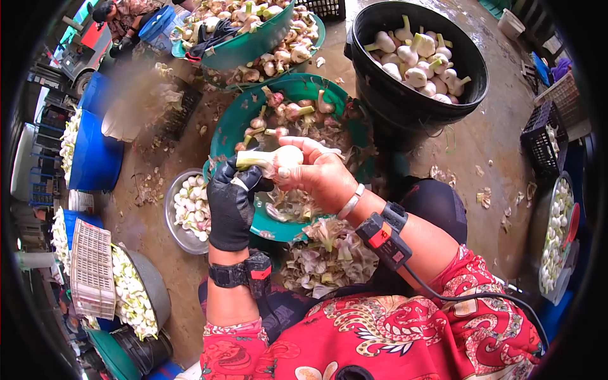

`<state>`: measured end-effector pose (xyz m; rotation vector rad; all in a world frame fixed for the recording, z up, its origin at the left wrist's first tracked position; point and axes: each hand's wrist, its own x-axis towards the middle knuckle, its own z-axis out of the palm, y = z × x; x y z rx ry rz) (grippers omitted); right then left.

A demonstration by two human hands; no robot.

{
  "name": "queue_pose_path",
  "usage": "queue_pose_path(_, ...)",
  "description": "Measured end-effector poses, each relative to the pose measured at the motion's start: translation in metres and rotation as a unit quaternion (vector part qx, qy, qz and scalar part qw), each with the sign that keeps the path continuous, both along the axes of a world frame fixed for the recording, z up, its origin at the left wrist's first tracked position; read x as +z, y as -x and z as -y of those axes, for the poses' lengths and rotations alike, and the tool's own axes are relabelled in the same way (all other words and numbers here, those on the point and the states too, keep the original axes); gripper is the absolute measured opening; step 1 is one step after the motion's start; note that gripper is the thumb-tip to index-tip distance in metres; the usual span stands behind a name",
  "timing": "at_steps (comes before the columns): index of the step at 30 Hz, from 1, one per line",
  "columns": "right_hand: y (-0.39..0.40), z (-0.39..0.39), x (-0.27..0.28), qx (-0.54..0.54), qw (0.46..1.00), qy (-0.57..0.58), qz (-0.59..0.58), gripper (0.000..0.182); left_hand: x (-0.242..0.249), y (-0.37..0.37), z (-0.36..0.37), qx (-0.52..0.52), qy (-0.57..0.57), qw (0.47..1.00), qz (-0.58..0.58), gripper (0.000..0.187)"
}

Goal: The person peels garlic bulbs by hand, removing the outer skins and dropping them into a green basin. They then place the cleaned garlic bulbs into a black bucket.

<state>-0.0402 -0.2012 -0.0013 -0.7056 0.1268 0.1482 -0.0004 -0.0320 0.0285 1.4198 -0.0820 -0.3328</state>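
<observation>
A garlic bulb (288,158) with a thick cut stem is held between my two hands, over a green basin (221,136) of reddish, unpeeled garlic and loose skins. My left hand (235,199), in a black glove, has its fingers closed around the stem side. Bare and wearing a bracelet, my right hand (320,175) pinches the bulb between thumb and fingers. Below the basin lies a heap of papery skins (329,259). A metal bowl (171,215) of small white cloves stands left of my gloved hand.
A black bucket (392,92) of cleaned bulbs stands at upper right. Another green basin (253,54), piled with garlic, is at the top. Blue tubs (95,152) and a pink crate (94,266) are at left, a black crate (541,139) at right. Another person (126,19) is at upper left.
</observation>
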Motion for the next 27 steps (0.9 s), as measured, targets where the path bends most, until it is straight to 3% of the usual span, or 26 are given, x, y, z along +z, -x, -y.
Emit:
queue_pose_path(4, -0.004, -0.002, -0.010, 0.007, 0.999, -0.048, -0.009, 0.047, 0.002, 0.003, -0.006, 0.011, -0.092, 0.995, 0.045, 0.026)
queue_pose_path(6, -0.010, 0.006, -0.011, 0.168, 0.972, -0.160, 0.032, 0.040, 0.002, 0.003, -0.009, 0.014, -0.158, 0.985, 0.071, 0.025)
queue_pose_path(7, -0.009, 0.005, -0.007, 0.168, 0.981, -0.095, -0.010, 0.040, -0.001, 0.004, -0.010, 0.014, -0.157, 0.985, 0.068, 0.025)
queue_pose_path(8, -0.006, 0.005, -0.002, 0.169, 0.981, -0.095, -0.014, 0.040, -0.008, 0.004, -0.011, 0.010, -0.223, 0.962, 0.158, 0.024)
queue_pose_path(9, -0.004, 0.006, 0.011, 0.150, 0.977, -0.107, -0.108, 0.039, -0.014, 0.003, -0.011, 0.005, -0.286, 0.926, 0.246, 0.023)
queue_pose_path(10, -0.003, 0.007, 0.017, 0.130, 0.964, -0.118, -0.202, 0.038, -0.019, 0.002, -0.011, 0.004, -0.286, 0.927, 0.244, 0.023)
queue_pose_path(11, -0.006, 0.012, -0.006, 0.223, 0.961, -0.118, -0.116, 0.038, -0.023, 0.001, -0.010, -0.009, -0.297, 0.905, 0.304, 0.025)
queue_pose_path(12, -0.009, 0.012, -0.006, 0.224, 0.960, -0.117, -0.117, 0.038, -0.030, 0.000, -0.010, -0.021, -0.307, 0.880, 0.363, 0.027)
queue_pose_path(13, -0.010, 0.010, -0.004, 0.163, 0.974, -0.086, -0.131, 0.041, -0.038, 0.001, -0.015, -0.016, -0.356, 0.888, 0.290, 0.028)
queue_pose_path(14, -0.010, 0.009, -0.002, 0.102, 0.983, -0.054, -0.143, 0.044, -0.043, 0.001, -0.017, -0.017, -0.356, 0.888, 0.289, 0.028)
queue_pose_path(16, -0.005, 0.010, 0.006, 0.090, 0.990, -0.055, -0.097, 0.045, -0.043, 0.000, -0.014, -0.006, -0.311, 0.908, 0.282, 0.028)
queue_pose_path(18, -0.002, 0.007, 0.008, -0.032, 0.985, 0.168, 0.004, 0.051, -0.037, 0.001, -0.011, -0.005, -0.313, 0.906, 0.284, 0.028)
queue_pose_path(19, -0.005, 0.004, 0.002, -0.066, 0.980, 0.190, 0.011, 0.058, -0.033, 0.001, -0.009, -0.004, -0.316, 0.904, 0.287, 0.029)
queue_pose_path(24, -0.003, 0.014, -0.004, 0.070, 0.990, 0.122, -0.022, 0.053, -0.031, -0.006, -0.013, -0.032, -0.316, 0.912, 0.257, 0.027)
queue_pose_path(26, -0.002, 0.017, -0.005, 0.151, 0.984, -0.078, -0.048, 0.043, -0.035, -0.010, -0.016, -0.041, -0.300, 0.924, 0.233, 0.027)
queue_pose_path(27, 0.000, 0.017, -0.004, 0.151, 0.984, -0.079, -0.047, 0.043, -0.035, -0.011, -0.017, -0.038, -0.310, 0.917, 0.247, 0.028)
